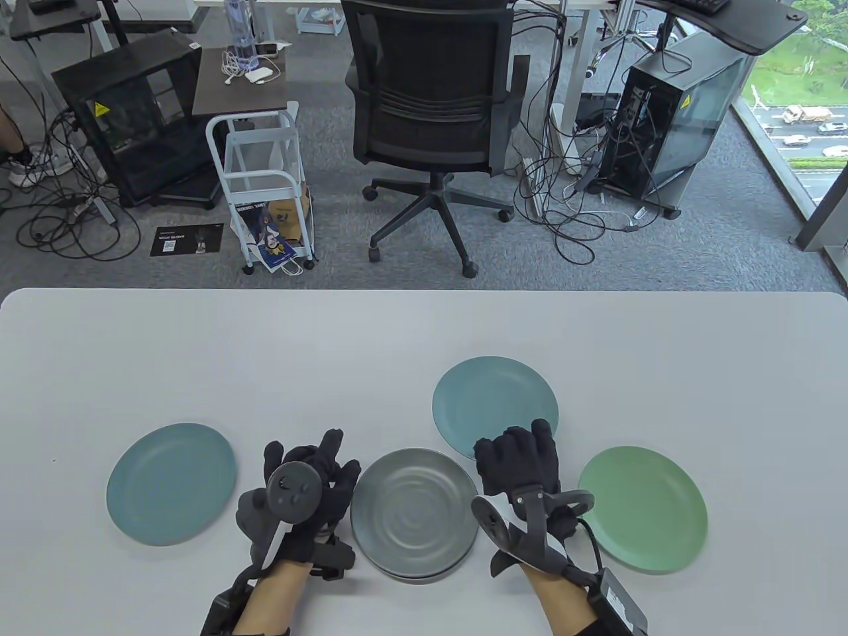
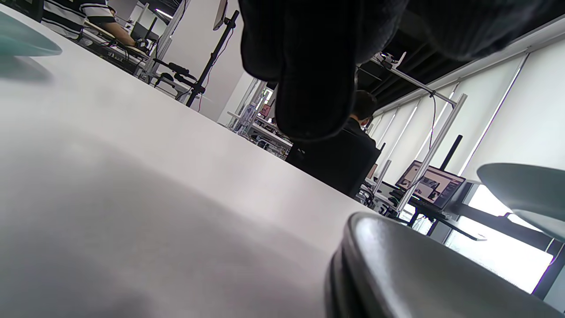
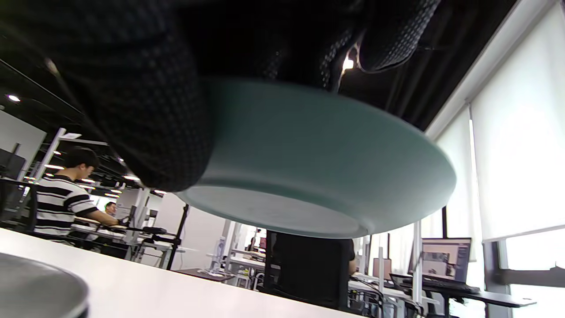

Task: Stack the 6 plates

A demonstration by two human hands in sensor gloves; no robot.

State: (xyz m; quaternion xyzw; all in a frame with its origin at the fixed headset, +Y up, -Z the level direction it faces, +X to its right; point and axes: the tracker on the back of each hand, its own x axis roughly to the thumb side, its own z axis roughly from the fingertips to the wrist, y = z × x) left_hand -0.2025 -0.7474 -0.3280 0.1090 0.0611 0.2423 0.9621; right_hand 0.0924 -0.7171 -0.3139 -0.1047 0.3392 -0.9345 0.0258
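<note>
A stack of grey plates (image 1: pixel 412 511) sits at the front middle of the white table (image 1: pixel 265 358). A blue plate (image 1: pixel 171 483) lies at the left and a green plate (image 1: pixel 642 509) at the right. My right hand (image 1: pixel 523 464) grips the near rim of a teal plate (image 1: pixel 493 405) and holds it lifted off the table, as the right wrist view (image 3: pixel 318 163) shows. My left hand (image 1: pixel 311 477) hovers just left of the grey stack, fingers loosely curled, holding nothing. The stack's rim shows in the left wrist view (image 2: pixel 397 269).
An office chair (image 1: pixel 430 112), a white cart (image 1: pixel 265 192) and computer towers stand on the floor beyond the table's far edge. The table's back half is bare.
</note>
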